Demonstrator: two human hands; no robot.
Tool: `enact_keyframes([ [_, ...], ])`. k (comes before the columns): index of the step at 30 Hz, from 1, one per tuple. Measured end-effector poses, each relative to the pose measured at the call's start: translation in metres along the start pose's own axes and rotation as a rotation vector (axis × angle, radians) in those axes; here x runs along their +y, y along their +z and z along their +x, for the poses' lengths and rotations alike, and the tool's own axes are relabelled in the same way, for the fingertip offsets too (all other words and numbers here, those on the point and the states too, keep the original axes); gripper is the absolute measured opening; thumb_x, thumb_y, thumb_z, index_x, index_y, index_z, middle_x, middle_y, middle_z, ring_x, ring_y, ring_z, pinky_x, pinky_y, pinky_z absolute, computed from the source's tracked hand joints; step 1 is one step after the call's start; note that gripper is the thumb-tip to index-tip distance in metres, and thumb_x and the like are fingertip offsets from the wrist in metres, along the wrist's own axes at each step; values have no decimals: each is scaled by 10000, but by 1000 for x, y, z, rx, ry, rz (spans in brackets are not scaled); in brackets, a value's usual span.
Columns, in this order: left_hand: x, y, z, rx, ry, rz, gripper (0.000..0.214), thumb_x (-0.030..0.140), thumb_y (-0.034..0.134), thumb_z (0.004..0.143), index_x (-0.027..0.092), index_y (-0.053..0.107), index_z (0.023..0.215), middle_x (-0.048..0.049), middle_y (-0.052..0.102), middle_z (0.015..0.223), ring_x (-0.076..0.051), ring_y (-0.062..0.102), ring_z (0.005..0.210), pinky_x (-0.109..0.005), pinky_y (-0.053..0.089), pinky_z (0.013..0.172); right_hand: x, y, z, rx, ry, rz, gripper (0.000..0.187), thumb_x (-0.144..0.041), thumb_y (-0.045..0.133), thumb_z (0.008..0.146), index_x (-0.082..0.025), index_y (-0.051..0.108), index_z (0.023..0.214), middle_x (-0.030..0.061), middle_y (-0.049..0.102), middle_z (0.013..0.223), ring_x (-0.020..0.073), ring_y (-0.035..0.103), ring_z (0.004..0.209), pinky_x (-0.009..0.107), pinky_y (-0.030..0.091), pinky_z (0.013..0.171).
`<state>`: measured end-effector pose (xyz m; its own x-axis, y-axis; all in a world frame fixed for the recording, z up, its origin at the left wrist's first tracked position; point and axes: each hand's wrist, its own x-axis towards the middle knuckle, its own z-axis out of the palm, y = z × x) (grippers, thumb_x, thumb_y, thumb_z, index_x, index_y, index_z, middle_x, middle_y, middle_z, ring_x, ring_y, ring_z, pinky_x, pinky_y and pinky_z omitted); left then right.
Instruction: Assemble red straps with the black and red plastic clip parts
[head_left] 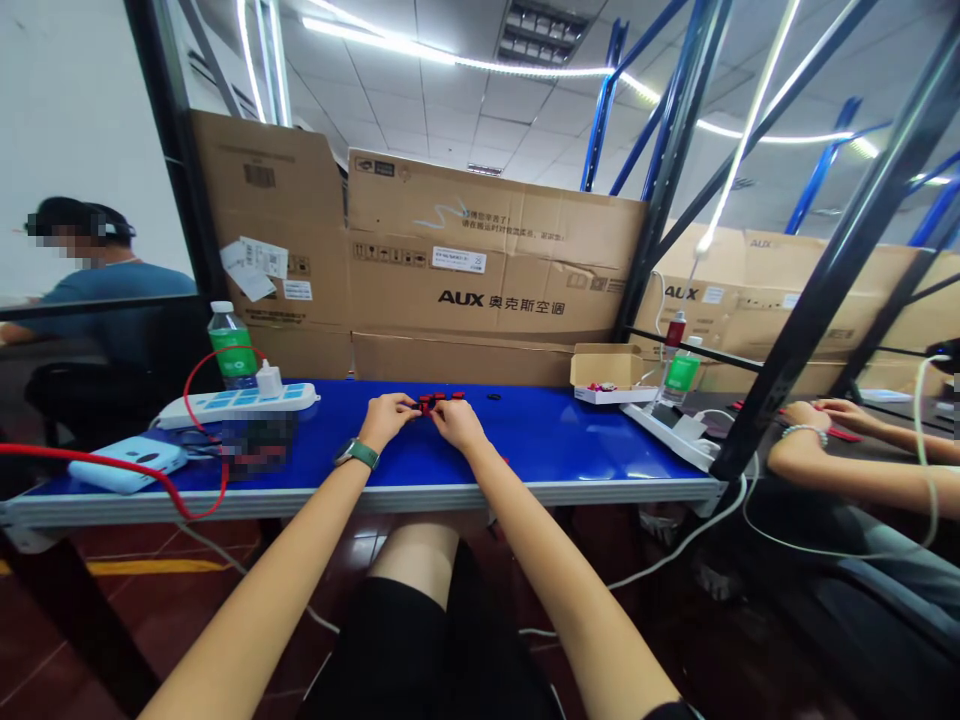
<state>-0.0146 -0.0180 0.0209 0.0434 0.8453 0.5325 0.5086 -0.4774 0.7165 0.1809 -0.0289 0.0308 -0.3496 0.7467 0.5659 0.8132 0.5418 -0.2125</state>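
My left hand [388, 418] and my right hand [457, 424] rest on the blue table top [540, 440], close together near its middle. Their fingertips meet a small cluster of red pieces [435, 402]. The pieces are too small to identify, and my fingers partly hide them. A small black ring [493, 396] lies just beyond my right hand. A green-strapped watch [357, 454] sits on my left wrist.
A white power strip [236, 405], a water bottle [232, 345] and a blue power bank [127, 463] stand left, with a red cable. An open small cardboard box [604, 372] and a second power strip [671, 435] lie right. A co-worker's hands [814, 415] work at the right.
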Motion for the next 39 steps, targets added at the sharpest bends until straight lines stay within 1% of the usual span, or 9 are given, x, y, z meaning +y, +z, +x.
enact_keyframes([
  [12, 10, -1, 1, -44, 266, 50, 195, 371, 749, 763, 211, 776, 873, -66, 793, 926, -244, 735, 850, -356, 576, 818, 1, 1, -1, 8, -14, 30, 184, -271, 590, 952, -196, 737, 869, 101, 760, 848, 204, 692, 755, 247, 426, 674],
  [15, 11, 0, 1, -39, 256, 13, 251, 374, 761, 750, 202, 751, 932, -58, 779, 867, -227, 730, 809, -340, 581, 783, 3, 5, 2, 17, -16, 90, 183, -259, 586, 954, -191, 725, 856, 83, 752, 811, 188, 686, 731, 236, 432, 680],
  [18, 14, 0, -1, -37, 203, -49, 320, 355, 773, 733, 202, 692, 1002, -22, 752, 764, -205, 723, 735, -311, 576, 727, 2, 8, 3, 62, 14, 272, 129, -252, 594, 956, -189, 706, 964, 51, 747, 810, 169, 684, 726, 221, 450, 691],
  [21, 18, -1, -3, -48, 230, -39, 204, 321, 747, 747, 207, 669, 897, -9, 736, 737, -192, 709, 717, -289, 560, 707, 3, 8, 3, 19, 78, 489, 189, -291, 527, 1001, -202, 684, 1055, 16, 738, 794, 153, 681, 719, 215, 473, 707],
  [24, 21, -1, -3, -78, 296, 0, 87, 286, 703, 771, 207, 673, 791, -12, 738, 756, -184, 695, 728, -283, 551, 719, 6, 8, 3, -93, 126, 595, 284, -296, 440, 1029, -192, 701, 991, 8, 728, 781, 154, 672, 758, 227, 481, 760],
  [27, 21, 0, -3, -85, 323, 2, 53, 258, 675, 784, 208, 688, 794, -10, 747, 778, -185, 695, 749, -287, 548, 747, 11, 12, 6, -103, 130, 674, 300, -306, 456, 1008, -165, 703, 912, 15, 727, 865, 158, 646, 844, 241, 471, 827],
  [30, 19, 1, -3, -107, 347, -9, 62, 254, 656, 800, 205, 695, 806, -12, 755, 813, -189, 699, 779, -291, 540, 772, 15, 19, 9, -135, 109, 764, 317, -372, 481, 984, -157, 680, 863, 5, 695, 830, 149, 609, 811, 242, 472, 803],
  [34, 19, 2, -3, -103, 350, -23, 76, 268, 652, 807, 203, 692, 817, -12, 747, 812, -190, 695, 779, -293, 533, 766, 17, 24, 12, -118, 155, 783, 263, -381, 522, 950, -170, 625, 831, -20, 644, 750, 129, 579, 739, 220, 474, 735],
  [39, 18, 3, -3, -132, 346, -59, 95, 286, 639, 814, 206, 683, 836, -20, 741, 831, -195, 693, 797, -309, 538, 796, 20, 20, 12, 6, 257, 683, 135, -300, 581, 908, -202, 585, 816, -24, 658, 752, 135, 630, 743, 225, 505, 713],
])
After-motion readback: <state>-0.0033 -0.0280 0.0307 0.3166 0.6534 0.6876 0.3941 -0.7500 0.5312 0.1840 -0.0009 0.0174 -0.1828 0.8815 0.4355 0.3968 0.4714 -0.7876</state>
